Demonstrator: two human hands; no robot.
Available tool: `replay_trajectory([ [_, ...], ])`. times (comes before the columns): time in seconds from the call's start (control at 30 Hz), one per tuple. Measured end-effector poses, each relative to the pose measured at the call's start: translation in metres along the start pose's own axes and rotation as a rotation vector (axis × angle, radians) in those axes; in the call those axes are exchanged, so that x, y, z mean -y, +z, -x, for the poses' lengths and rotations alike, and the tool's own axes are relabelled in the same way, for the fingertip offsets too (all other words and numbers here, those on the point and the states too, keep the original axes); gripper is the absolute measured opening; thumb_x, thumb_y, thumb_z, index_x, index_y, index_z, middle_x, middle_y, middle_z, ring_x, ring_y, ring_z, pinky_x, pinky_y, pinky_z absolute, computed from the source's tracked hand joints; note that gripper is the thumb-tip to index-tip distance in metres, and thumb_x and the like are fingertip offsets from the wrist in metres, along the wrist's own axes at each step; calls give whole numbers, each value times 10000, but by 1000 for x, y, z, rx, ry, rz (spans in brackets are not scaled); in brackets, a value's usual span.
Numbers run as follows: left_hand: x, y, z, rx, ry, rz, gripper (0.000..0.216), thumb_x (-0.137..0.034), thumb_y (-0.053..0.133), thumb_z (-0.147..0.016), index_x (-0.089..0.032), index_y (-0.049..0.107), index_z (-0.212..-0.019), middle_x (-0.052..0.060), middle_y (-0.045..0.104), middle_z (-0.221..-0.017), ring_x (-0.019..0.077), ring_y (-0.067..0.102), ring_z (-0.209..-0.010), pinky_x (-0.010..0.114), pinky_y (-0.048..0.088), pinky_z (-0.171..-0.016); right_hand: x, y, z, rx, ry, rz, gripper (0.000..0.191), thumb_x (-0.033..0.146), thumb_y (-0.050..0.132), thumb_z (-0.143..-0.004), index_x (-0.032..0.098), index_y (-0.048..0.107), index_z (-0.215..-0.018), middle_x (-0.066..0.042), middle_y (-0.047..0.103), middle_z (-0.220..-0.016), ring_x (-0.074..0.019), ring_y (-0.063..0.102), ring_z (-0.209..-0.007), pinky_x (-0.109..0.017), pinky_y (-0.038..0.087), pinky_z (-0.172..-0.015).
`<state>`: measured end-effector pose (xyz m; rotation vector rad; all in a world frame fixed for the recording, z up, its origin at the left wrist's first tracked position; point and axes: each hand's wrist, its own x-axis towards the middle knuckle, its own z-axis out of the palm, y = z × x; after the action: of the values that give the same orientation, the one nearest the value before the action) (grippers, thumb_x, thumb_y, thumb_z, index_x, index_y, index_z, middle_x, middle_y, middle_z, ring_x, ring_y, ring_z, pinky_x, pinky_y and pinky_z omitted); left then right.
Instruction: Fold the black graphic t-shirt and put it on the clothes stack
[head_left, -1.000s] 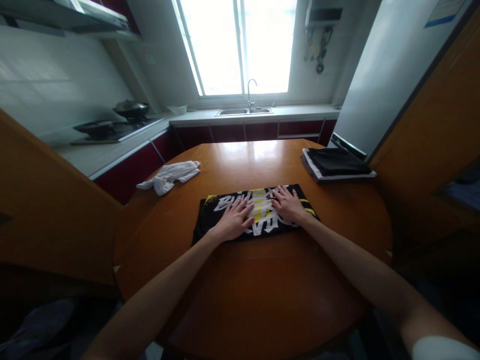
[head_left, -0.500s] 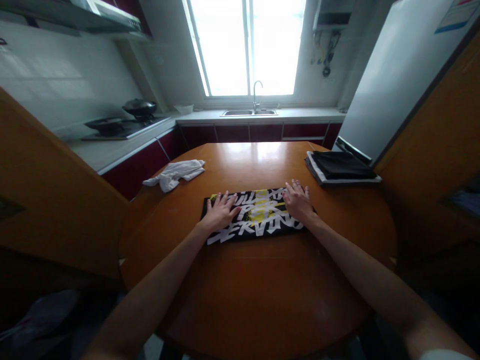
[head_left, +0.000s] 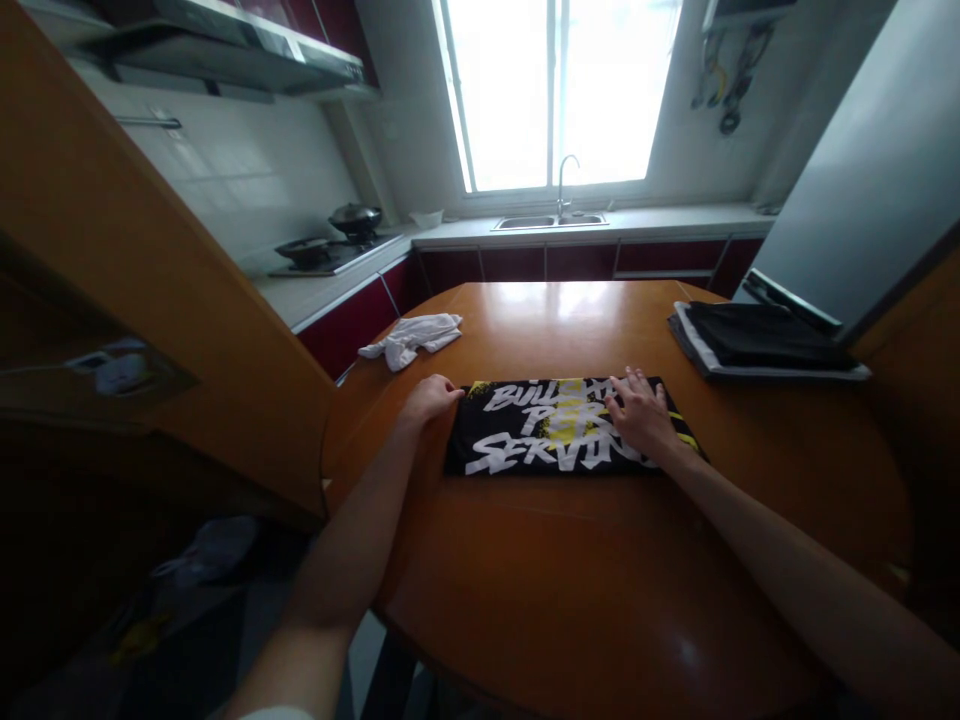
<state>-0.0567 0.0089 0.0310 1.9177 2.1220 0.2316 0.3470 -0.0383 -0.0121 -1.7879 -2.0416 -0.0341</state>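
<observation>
A folded black T-shirt with white lettering and yellow patches lies flat on the wooden table. At its far left corner, my left hand pinches the edge of the cloth between thumb and fingers. My right hand rests flat on the shirt's right part, fingers spread, covering some of the letters.
A crumpled white cloth lies at the table's far left. Toward the far right is a stack of folded dark and white clothes. Beyond the table are a counter with a sink, a stove with pans and a fridge.
My left hand has gone from lying spread on the shirt to pinching its far left corner. The right hand stays on the shirt. The view has swung left.
</observation>
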Motion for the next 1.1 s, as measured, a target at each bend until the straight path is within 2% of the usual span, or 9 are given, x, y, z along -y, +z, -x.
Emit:
replay_trajectory([
  [0.27,-6,12,-2,-119,43,108,284,-450,645,-892,-191,754,-930,119,771,-1071,244,710,-990,246,494,-797,0,3,1,36,6,-11,496,387,405,-1010,162,565,-1423,-164,400,-1596,-326,338,-1475,-628,209,-1187],
  [0.37,-7,16,-4,-119,43,127,331,-502,659,-870,-181,739,-851,117,774,-976,246,709,-920,258,488,-736,1,3,1,46,4,-16,488,388,407,-1010,162,573,-1409,-168,400,-1595,-328,345,-1469,-632,219,-1180],
  [0.47,-7,19,-6,-65,3,176,381,-551,678,-832,-182,712,-744,85,755,-811,233,692,-785,264,457,-624,1,2,2,49,-2,-26,472,381,420,-1004,165,589,-1388,-167,400,-1595,-330,351,-1465,-636,225,-1176],
  [0.57,-8,23,-8,-30,-51,224,347,-522,724,-781,-183,700,-709,56,731,-738,224,676,-742,252,420,-564,1,2,2,42,-2,-40,454,381,432,-997,176,606,-1363,-159,412,-1589,-330,356,-1462,-636,234,-1171],
  [0.83,-13,21,-4,-47,-25,329,242,-384,791,-734,-167,714,-810,52,745,-826,198,677,-769,241,455,-629,1,3,2,32,-14,-77,431,375,440,-998,178,628,-1332,-157,403,-1593,-328,305,-1494,-604,260,-1174],
  [1.1,-24,13,2,-98,58,233,166,-313,726,-812,-169,664,-868,55,732,-879,186,668,-796,240,453,-652,3,3,1,-6,-27,-125,394,352,482,-975,173,668,-1273,-157,424,-1578,-331,304,-1495,-572,276,-1183],
])
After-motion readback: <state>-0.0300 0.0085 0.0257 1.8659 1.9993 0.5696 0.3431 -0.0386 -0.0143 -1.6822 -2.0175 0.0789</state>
